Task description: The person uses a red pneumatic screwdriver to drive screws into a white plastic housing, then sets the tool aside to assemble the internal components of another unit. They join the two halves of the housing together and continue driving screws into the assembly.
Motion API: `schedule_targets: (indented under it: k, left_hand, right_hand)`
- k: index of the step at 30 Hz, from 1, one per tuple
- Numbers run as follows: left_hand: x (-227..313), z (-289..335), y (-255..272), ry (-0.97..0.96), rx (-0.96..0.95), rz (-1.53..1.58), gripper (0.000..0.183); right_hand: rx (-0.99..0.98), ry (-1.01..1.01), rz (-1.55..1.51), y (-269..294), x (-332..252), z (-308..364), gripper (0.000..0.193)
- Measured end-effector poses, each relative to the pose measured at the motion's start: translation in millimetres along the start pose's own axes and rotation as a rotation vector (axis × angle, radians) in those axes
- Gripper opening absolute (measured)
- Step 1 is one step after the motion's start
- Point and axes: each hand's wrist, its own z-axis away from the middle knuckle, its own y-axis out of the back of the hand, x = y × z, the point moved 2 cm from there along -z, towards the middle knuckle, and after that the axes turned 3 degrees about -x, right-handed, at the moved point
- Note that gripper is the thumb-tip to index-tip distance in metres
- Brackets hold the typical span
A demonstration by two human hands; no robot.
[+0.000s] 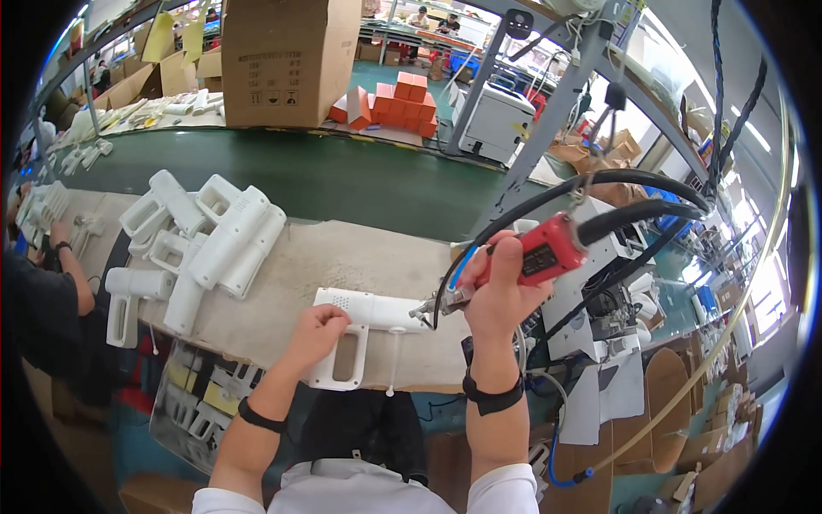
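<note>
My left hand grips a white plastic gun-shaped housing that lies on the beige padded bench, its handle toward me. In my right hand is a red powered screwdriver with thick black hoses running up and right. The tool's metal tip touches the right end of the housing. A thin white cord hangs from the housing over the bench edge.
A pile of several white housings lies at the left of the bench. Behind runs a green conveyor belt with a large cardboard box and orange boxes. Another person's arm works at far left. A white machine stands at right.
</note>
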Motion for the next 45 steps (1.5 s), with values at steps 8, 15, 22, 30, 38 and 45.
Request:
schedule_targets:
  k: [8,15,22,30,38,45]
  left_hand:
    - [15,-4,-15,-0.022,-0.026,-0.372,0.028]
    - [12,-11,-37,-0.350,0.061,-0.847,0.053]
    - [0,-9,-41,-0.280,-0.022,-0.992,0.058]
    - [0,-7,-42,-0.322,-0.011,-0.967,0.054]
    - [24,-6,-47,-0.336,-0.005,-0.757,0.048]
    - [31,-7,-64,-0.336,-0.218,-0.693,0.024]
  right_hand:
    - [0.030,0.002,0.039,16,41,-9,0.028]
    - [0.039,-0.046,0.080,17,70,-10,0.028]
    - [-0.008,-0.043,0.179,22,88,-9,0.028]
    - [0.051,0.017,0.118,25,67,-12,0.026]
    - [0.035,-0.064,-0.046,4,5,-6,0.035]
    - [-0.079,0.011,-0.082,-4,-19,16,0.038]
